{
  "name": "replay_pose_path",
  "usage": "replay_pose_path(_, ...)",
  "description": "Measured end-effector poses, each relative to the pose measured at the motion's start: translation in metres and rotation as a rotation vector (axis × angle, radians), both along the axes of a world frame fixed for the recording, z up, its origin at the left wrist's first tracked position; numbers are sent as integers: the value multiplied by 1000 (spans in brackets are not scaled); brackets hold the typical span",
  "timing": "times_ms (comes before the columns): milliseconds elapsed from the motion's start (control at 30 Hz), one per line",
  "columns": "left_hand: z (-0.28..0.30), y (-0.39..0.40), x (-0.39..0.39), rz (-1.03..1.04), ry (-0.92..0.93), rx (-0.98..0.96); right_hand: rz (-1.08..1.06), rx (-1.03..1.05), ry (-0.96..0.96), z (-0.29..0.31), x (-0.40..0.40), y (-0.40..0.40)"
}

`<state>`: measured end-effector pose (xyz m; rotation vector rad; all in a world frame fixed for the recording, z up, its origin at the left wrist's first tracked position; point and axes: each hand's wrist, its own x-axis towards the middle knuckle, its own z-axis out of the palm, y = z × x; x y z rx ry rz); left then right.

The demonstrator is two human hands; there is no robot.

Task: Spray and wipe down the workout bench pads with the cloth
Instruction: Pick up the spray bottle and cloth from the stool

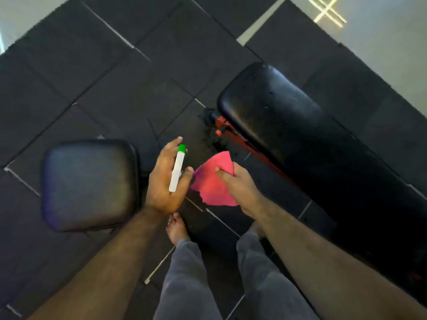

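- Grey trouser legs (191,280) and a bare foot (176,228) fill the lower middle of the frame, standing on dark rubber floor tiles (69,65).
- Left hand (165,179), centre frame, lies palm-up with its grip loosely curled round a slim white spray bottle with a green cap (177,168); it looks light, rigid and smooth, best held mid-barrel.
- Right hand (240,188), just right of it, pinches a soft pink cloth (213,181) at its upper edge; the cloth hangs limp, so bunching it would probably suit wiping.
- Square black padded seat (90,184) sits left of centre.
- Long glossy black bench pad (288,125) runs from upper middle to lower right, likely slick, above a red frame (225,130).
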<state>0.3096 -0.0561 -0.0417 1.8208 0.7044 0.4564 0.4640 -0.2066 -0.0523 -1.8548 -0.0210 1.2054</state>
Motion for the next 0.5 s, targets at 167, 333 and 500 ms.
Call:
replay_pose_path(167,6,-95,99,-186,95,-56,-319,-8,-78,36,82,-132)
replay_pose_path(333,9,-174,183,-420,106,14,-487,18,-16,44,153,-233)
replay_pose_path(500,7,-251,249,-522,92,32,-773,101,114,16,216,-305)
